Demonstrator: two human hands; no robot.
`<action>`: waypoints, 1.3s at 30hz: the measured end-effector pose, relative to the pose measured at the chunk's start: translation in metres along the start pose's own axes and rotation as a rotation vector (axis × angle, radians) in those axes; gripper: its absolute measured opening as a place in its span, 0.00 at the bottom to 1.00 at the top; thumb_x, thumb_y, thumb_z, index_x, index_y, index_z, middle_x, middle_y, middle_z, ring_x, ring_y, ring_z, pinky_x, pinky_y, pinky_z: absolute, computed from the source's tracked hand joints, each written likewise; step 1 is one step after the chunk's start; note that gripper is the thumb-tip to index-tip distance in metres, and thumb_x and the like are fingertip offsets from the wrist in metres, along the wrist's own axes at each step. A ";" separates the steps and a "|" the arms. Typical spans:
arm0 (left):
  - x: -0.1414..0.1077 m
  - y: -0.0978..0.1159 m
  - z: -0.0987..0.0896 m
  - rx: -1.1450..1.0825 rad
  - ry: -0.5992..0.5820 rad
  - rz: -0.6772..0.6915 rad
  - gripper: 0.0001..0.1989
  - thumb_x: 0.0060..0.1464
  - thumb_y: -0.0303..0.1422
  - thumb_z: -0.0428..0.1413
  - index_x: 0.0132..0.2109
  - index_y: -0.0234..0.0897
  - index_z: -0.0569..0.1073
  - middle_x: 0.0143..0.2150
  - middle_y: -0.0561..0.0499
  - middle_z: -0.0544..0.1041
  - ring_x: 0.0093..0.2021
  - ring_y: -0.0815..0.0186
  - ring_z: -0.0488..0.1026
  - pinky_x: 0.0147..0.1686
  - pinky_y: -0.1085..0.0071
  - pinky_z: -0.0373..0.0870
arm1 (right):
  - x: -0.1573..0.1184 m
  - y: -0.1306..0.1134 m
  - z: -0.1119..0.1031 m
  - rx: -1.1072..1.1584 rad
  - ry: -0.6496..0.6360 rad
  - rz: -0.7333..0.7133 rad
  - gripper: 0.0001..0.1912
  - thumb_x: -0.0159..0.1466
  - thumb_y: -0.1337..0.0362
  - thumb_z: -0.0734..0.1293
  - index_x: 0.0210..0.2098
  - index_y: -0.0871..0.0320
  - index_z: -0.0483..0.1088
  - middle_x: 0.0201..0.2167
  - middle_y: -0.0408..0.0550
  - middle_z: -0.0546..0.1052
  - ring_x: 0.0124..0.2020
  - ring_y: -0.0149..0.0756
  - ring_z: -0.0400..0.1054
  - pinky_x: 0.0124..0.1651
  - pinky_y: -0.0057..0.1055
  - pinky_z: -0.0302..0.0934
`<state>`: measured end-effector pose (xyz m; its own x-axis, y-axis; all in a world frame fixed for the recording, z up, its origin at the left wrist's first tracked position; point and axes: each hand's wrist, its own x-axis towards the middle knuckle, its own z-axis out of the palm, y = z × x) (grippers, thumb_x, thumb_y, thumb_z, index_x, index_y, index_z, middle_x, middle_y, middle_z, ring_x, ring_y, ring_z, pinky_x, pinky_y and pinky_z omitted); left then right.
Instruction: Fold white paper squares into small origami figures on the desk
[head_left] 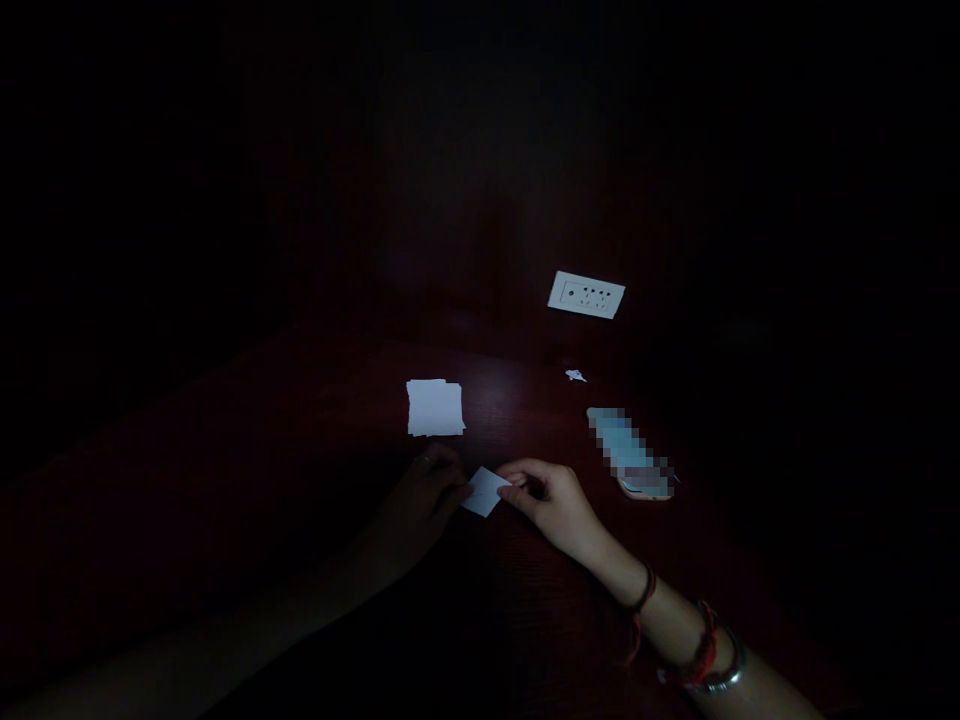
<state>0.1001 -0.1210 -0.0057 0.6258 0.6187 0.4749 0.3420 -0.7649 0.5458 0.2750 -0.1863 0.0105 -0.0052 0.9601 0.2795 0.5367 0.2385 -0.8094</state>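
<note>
A small square of white paper (pixel 486 491) is held with one corner toward me, and a faint crease or line crosses it. My left hand (pixel 436 488), in deep shadow, pinches its left corner. On the opposite corner, my right hand (pixel 551 500) grips the paper between thumb and fingers. Just beyond my left hand lies a loosely squared stack of white paper sheets (pixel 435 408). Bracelets in red cord and silver circle my right wrist and forearm.
To the right, a phone (pixel 630 455) with a blurred-out screen lies on the dark reddish table (pixel 517 400). Small white paper scraps (pixel 575 376) sit farther back. A white socket plate (pixel 586 295) is set beyond the table. The surroundings are very dark.
</note>
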 end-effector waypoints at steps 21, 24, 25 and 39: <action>-0.002 -0.001 0.002 -0.014 -0.034 -0.016 0.06 0.52 0.31 0.50 0.38 0.38 0.68 0.43 0.50 0.62 0.44 0.63 0.62 0.43 0.66 0.63 | 0.001 0.010 0.001 0.012 0.042 0.022 0.12 0.55 0.70 0.61 0.39 0.58 0.63 0.24 0.41 0.69 0.25 0.27 0.64 0.31 0.25 0.59; -0.003 -0.002 0.004 0.036 -0.015 0.056 0.11 0.52 0.30 0.51 0.45 0.41 0.65 0.46 0.50 0.60 0.48 0.62 0.59 0.47 0.63 0.60 | 0.000 0.011 0.000 -0.009 0.014 0.009 0.13 0.55 0.71 0.61 0.41 0.58 0.63 0.25 0.41 0.70 0.26 0.27 0.65 0.31 0.25 0.60; -0.004 -0.003 0.005 0.062 -0.015 0.083 0.11 0.52 0.30 0.51 0.44 0.41 0.66 0.47 0.49 0.59 0.49 0.61 0.58 0.47 0.63 0.60 | 0.000 0.011 -0.001 -0.014 0.007 0.006 0.14 0.55 0.71 0.61 0.41 0.58 0.62 0.26 0.41 0.71 0.27 0.27 0.65 0.32 0.25 0.60; -0.013 -0.020 0.016 0.242 -0.143 0.396 0.12 0.55 0.27 0.46 0.45 0.39 0.68 0.47 0.49 0.69 0.50 0.62 0.62 0.44 0.64 0.64 | -0.001 0.017 -0.008 -0.265 -0.094 -0.125 0.20 0.50 0.75 0.66 0.43 0.60 0.65 0.37 0.47 0.70 0.36 0.30 0.64 0.39 0.26 0.60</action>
<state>0.0960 -0.1168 -0.0338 0.8251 0.2539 0.5047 0.2011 -0.9668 0.1577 0.2908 -0.1838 0.0001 -0.1568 0.9379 0.3094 0.7283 0.3214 -0.6052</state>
